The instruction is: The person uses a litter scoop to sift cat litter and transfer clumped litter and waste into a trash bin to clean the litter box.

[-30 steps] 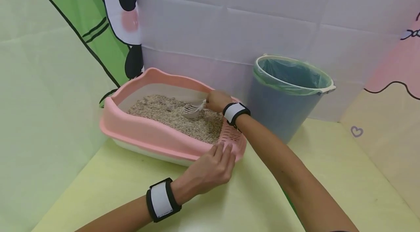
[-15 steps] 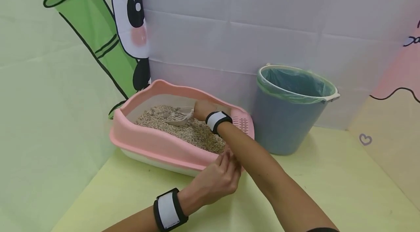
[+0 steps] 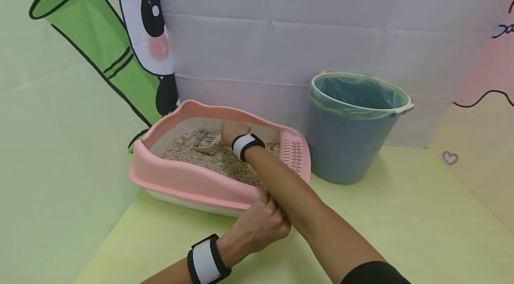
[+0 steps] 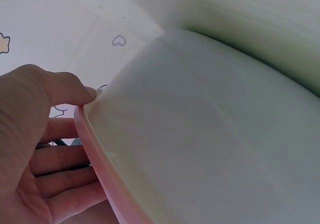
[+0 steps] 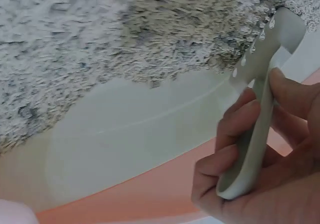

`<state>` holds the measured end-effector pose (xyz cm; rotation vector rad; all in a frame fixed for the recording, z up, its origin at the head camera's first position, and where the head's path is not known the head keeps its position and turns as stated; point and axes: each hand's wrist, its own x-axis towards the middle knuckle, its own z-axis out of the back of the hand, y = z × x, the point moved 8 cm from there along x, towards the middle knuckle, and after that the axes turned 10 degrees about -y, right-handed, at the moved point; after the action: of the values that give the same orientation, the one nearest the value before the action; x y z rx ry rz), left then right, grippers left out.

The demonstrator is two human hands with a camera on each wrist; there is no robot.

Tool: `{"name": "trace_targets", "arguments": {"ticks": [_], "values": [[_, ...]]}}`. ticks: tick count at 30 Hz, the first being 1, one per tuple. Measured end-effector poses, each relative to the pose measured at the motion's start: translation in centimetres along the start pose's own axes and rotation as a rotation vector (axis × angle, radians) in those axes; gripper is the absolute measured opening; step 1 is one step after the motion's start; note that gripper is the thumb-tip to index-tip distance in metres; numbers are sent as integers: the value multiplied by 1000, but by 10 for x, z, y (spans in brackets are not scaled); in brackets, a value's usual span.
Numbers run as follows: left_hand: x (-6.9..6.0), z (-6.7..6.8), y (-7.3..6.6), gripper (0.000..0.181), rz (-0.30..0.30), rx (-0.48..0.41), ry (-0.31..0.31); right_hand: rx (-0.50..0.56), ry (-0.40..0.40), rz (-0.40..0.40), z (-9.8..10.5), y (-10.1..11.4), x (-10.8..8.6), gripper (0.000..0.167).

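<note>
A pink and white litter box (image 3: 188,179) stands on the yellow floor, with pale pellet litter (image 3: 230,166) inside. My right hand (image 3: 233,132) grips the handle of a light grey litter scoop (image 5: 260,134), fingers wrapped round it and thumb along the top. The scoop's slotted head dips into the litter beside the back wall of the box. My left hand (image 3: 263,226) holds the near right corner of the box's rim. In the left wrist view the thumb lies on the rim edge and the fingers are against its pink outer side. The right forearm crosses just over the left fingers.
A blue-grey bucket (image 3: 345,141) lined with a green bag stands right of the box, close to its slotted pink end (image 3: 293,152). Printed cloth walls (image 3: 257,47) rise behind and at both sides. Yellow floor (image 3: 401,221) extends to the right.
My right hand has moved leftward through the litter with the scoop, toward the box's far left part. The left hand keeps its hold on the rim. The head view has shifted slightly.
</note>
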<state>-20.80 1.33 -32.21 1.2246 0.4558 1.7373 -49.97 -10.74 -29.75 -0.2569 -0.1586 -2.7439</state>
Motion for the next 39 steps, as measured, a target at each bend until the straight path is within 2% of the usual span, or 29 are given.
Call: {"name": "trace_targets", "arguments": {"ticks": [4, 6, 9, 13, 16, 18, 19, 24, 30, 34, 39], "values": [[-1, 2, -4, 17, -5, -28, 9, 57, -7, 22, -7, 14, 2, 34], [-1, 2, -4, 19, -8, -24, 8, 132, -20, 30, -10, 20, 3, 35], [-3, 1, -3, 22, -20, -2, -8, 260, -34, 65, -15, 28, 6, 46], [3, -1, -1, 19, -28, 47, -38, 466, -50, 118, -5, 24, 1, 55], [6, -4, 1, 31, -25, 69, -42, 619, -71, 119, 11, 10, -11, 41], [6, -4, 2, 40, -19, 74, -45, 686, -70, 107, 20, -3, -23, 28], [6, -4, 2, 43, -15, 75, -47, 719, -70, 98, 24, -10, -28, 27], [1, 1, 4, 52, -9, 85, -57, 839, -86, 19, 42, -44, -50, 37], [-11, 2, 6, 60, -9, 69, -44, 925, -201, -46, 60, -69, -56, 41], [-8, 1, 6, 59, -5, 59, -43, 981, -268, -72, 70, -80, -57, 39], [0, 0, 3, 58, 2, 50, -58, 1017, -309, -112, 76, -91, -59, 40]]}}
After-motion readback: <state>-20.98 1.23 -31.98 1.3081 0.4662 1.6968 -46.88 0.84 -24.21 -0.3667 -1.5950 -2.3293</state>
